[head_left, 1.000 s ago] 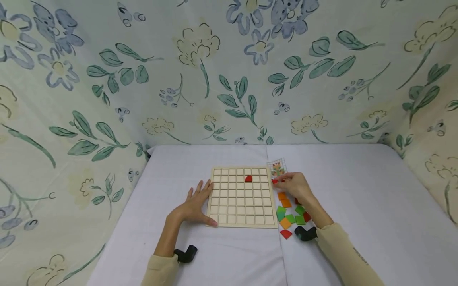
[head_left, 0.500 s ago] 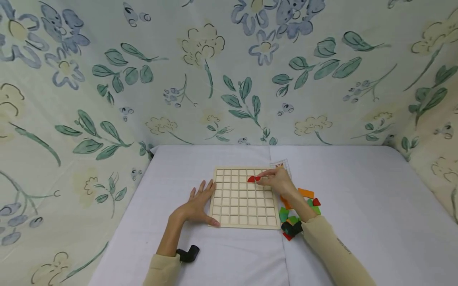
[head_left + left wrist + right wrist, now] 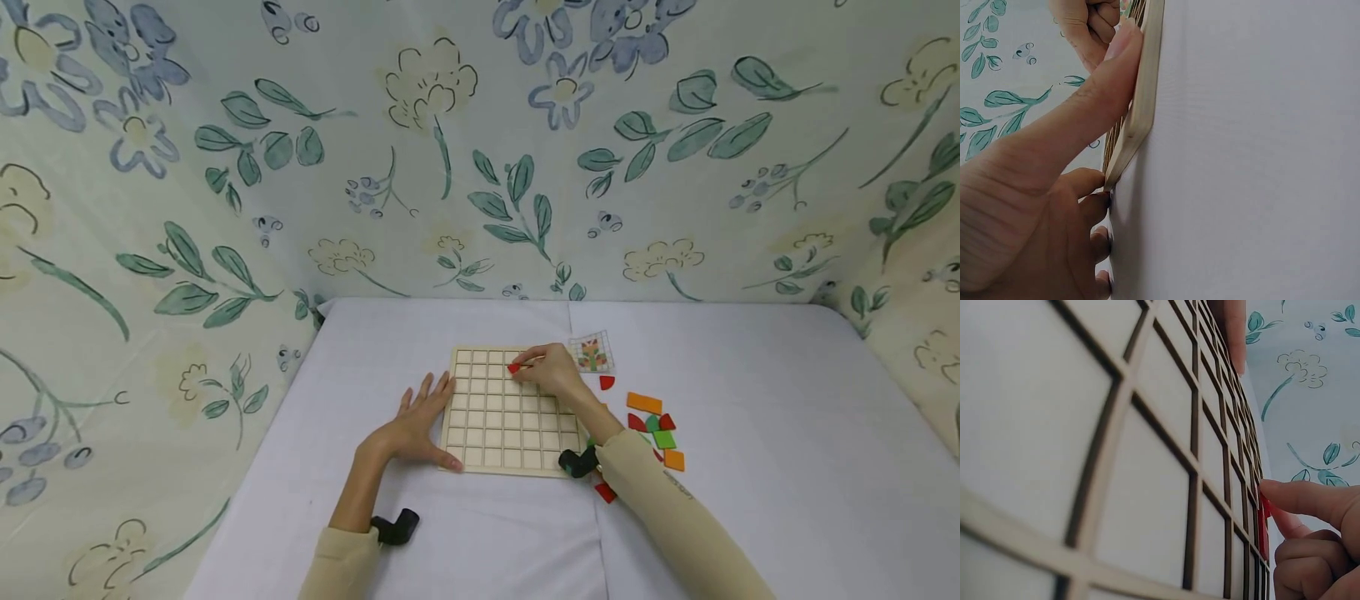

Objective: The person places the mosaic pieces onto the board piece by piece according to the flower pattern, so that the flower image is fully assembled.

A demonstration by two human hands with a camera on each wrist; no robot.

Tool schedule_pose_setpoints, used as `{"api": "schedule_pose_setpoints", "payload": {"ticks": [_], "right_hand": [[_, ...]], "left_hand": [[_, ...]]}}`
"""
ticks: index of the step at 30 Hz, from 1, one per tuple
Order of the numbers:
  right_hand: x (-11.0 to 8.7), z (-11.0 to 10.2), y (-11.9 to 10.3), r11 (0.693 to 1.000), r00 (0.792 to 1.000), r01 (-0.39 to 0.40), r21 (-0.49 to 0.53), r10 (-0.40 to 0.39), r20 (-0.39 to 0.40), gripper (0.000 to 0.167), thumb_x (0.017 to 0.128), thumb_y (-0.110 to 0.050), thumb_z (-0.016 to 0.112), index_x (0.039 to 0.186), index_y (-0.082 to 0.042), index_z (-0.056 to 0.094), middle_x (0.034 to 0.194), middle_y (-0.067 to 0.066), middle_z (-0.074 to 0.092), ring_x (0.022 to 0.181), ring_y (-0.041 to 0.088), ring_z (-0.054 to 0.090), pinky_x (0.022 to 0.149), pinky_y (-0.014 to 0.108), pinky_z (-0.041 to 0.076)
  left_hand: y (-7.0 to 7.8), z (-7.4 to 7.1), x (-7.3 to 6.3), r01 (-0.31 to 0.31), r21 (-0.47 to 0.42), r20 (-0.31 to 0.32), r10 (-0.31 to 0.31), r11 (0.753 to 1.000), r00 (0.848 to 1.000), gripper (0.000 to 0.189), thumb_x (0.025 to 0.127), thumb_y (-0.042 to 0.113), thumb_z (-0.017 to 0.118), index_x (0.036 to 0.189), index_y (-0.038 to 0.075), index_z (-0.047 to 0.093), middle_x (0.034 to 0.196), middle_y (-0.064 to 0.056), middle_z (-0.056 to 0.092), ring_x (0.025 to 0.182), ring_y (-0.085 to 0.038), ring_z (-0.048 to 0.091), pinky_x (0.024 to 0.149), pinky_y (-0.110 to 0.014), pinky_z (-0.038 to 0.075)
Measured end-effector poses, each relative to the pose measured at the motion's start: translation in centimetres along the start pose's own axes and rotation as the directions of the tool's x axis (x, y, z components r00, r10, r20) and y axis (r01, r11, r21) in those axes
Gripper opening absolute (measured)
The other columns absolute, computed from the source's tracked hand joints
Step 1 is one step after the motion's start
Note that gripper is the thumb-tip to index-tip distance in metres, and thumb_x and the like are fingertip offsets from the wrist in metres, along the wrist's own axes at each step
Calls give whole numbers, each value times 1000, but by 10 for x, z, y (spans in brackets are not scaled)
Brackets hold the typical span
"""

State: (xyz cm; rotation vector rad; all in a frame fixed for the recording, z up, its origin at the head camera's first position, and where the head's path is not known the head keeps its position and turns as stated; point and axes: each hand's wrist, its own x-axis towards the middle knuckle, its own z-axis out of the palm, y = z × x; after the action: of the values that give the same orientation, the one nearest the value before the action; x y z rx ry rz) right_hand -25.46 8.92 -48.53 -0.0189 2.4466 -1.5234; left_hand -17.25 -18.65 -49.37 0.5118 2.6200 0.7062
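Note:
A pale wooden grid board (image 3: 483, 437) lies on the white-covered table. My left hand (image 3: 416, 425) rests along its left side, fingers spread at the edge. In the left wrist view the left thumb (image 3: 1085, 119) lies on the board's near rim. My right hand (image 3: 551, 371) reaches over the upper part of the board and pinches a small red tile (image 3: 513, 367) between thumb and finger. In the right wrist view another red tile (image 3: 1263, 537) shows on the grid right beside the right hand's fingertips; in the head view the hand covers it.
Right of the board lie several loose tiles, among them a red tile (image 3: 607, 382), an orange tile (image 3: 644, 403) and a green tile (image 3: 664, 439). A pattern card (image 3: 592, 354) lies at the board's upper right corner. The right forearm covers some tiles.
My right hand has carried a red tile from beside the pattern card leftward onto the board's upper part, uncovering the card. The left hand keeps its place at the board's edge.

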Motion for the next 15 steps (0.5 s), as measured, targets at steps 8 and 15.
{"api": "schedule_pose_setpoints", "payload": {"ticks": [8,15], "right_hand": [[-2,1,1,999,1000,-18,33,18,4,23,85,-8,83,107,-3,78,137,18,66,60,9,42,52,22,34],[-1,3,3,1000,1000,-3,7,3,-18,19,86,-8,82,104,-2,79,143,18,63,60,9,36,52,22,33]], "left_hand": [[2,-1,-1,-1,-3,9,1,1000,1000,142,66,51,95,167,11,4,176,-7,-5,162,-33,-15,130,-60,-9],[2,-1,0,-3,4,7,3,1000,1000,142,67,52,95,167,10,4,176,-7,-5,162,-34,-14,130,-61,-8]]}}
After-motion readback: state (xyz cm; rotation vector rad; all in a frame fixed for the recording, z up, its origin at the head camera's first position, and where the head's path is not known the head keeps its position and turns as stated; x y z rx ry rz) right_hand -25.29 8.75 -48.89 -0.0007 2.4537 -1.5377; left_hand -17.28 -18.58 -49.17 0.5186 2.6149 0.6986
